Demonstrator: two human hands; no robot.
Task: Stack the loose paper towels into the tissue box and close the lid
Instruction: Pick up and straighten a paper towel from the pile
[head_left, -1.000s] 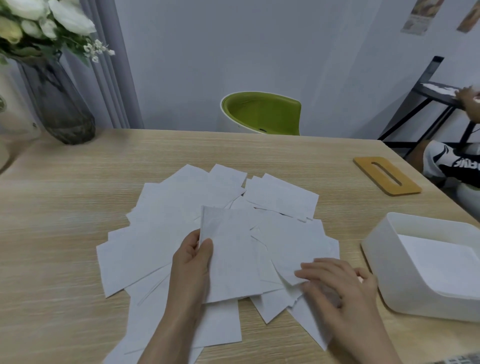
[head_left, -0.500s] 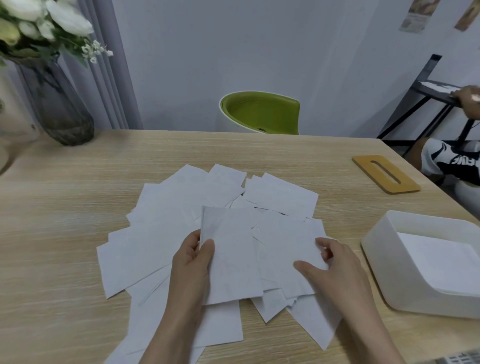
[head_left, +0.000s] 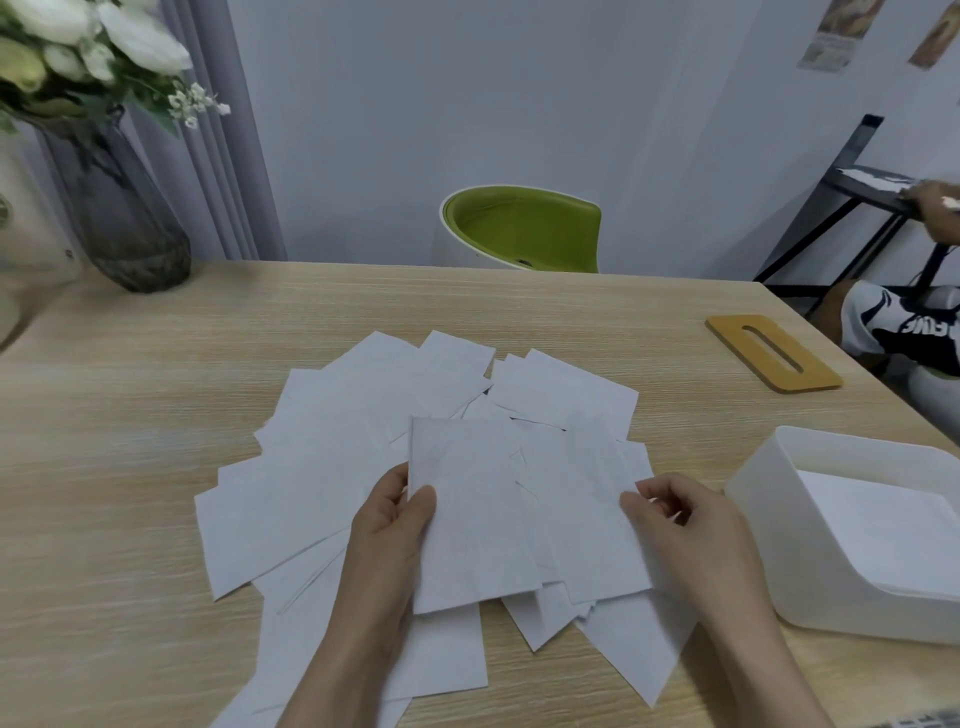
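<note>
Several loose white paper towels (head_left: 363, 441) lie fanned over the middle of the wooden table (head_left: 130, 415). My left hand (head_left: 389, 525) pinches the left edge of one paper towel (head_left: 467, 519), thumb on top. My right hand (head_left: 680, 525) pinches the right edge of a neighbouring paper towel (head_left: 587, 509) lifted beside the first. The white tissue box (head_left: 769, 530) stands open at the right, with towels stacked inside. Its wooden lid (head_left: 769, 351), with a slot in it, lies flat at the far right of the table.
A dark glass vase (head_left: 119, 208) with white flowers stands at the table's back left corner. A green chair (head_left: 519, 228) stands behind the table. Another person (head_left: 909, 322) sits beyond the right edge, by a black rack.
My right hand has lifted off the pile and now pinches a towel's right edge, raised beside the one in my left hand. My left hand has kept its hold.
</note>
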